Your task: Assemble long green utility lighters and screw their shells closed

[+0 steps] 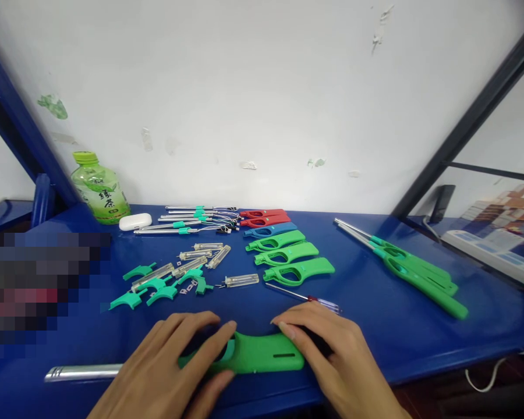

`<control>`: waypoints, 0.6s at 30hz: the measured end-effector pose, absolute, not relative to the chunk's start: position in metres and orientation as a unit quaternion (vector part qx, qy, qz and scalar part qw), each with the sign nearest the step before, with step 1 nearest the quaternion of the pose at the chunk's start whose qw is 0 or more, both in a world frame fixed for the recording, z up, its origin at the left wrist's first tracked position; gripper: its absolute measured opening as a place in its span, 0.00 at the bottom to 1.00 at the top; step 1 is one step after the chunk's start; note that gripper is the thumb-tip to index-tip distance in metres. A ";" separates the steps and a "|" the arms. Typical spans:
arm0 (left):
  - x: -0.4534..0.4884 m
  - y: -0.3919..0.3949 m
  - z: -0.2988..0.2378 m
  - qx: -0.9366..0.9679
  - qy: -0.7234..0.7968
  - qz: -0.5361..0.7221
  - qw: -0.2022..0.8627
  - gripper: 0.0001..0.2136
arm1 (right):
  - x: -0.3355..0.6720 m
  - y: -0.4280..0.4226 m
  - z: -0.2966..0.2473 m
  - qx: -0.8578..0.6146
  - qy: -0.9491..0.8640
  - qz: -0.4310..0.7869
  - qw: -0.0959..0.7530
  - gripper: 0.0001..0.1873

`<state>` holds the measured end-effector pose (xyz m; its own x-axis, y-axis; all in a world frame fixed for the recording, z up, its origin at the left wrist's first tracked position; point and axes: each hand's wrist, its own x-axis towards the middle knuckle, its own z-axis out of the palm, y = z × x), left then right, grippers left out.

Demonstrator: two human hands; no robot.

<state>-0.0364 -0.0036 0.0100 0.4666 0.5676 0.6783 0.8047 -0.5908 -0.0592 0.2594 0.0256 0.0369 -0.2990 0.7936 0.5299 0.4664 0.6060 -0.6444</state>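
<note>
A green lighter (266, 354) with a long silver tube (85, 372) lies at the table's front edge. My left hand (174, 361) is wrapped round its trigger end, hiding where tube and handle join. Against the handle's right end rest the thumb and fingers of my right hand (332, 343), curled with a gap under them; whether they grip it I cannot tell. Just beyond is a screwdriver (305, 297). Farther back lie green handle shells (303, 270), a blue shell (271, 230) and red shells (266, 220). Left of these are clear fuel tanks (242, 280) and teal triggers (161, 293).
Silver tubes with wires (170, 224) lie along the wall behind a white case (135, 222) and a green tea bottle (100, 192). Assembled green lighters (423, 279) lie at the right. A power strip (498, 250) stands past the dark frame.
</note>
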 end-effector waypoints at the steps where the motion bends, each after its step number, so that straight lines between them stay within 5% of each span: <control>1: -0.033 -0.004 0.010 -0.838 -0.399 -0.314 0.200 0.19 | 0.261 0.026 0.036 -0.409 -0.781 0.188 0.433 0.10; 10: -0.034 -0.006 -0.001 -0.839 -0.404 -0.285 0.229 0.21 | 0.266 0.026 0.043 -0.429 -0.757 0.199 0.451 0.11; 18: -0.038 -0.002 0.001 -0.831 -0.406 -0.321 0.204 0.19 | 0.226 0.068 0.101 -0.315 -0.931 0.010 0.187 0.09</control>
